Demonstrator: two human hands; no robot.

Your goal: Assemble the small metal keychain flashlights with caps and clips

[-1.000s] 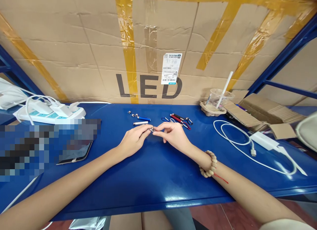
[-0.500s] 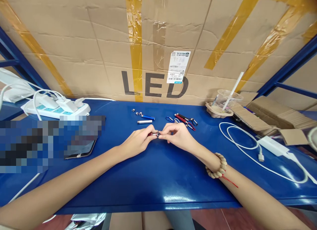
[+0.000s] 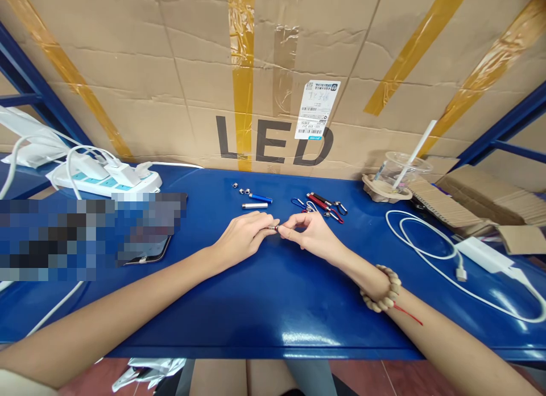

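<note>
Where fingertips converge: small metallic piece, over the blue tabletop, mostly hidden from view.
Left hand: closed on the piece, thumb and fingers gripping it.
Right hand: thumb and forefinger drawn together at the piece's other end; cannot tell if gripping or only touching.
Beyond left hand: silver tube just beside blue tube, little rings near.
Beyond right hand: red tube, black tube, clips, clustered.

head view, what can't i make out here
All in the head view:
Small item: largely covered by the left hand.
Phone: partly hidden by pixelation.
Label: smallest print too small to read.
Large box: top cut off by the upper edge.
</note>
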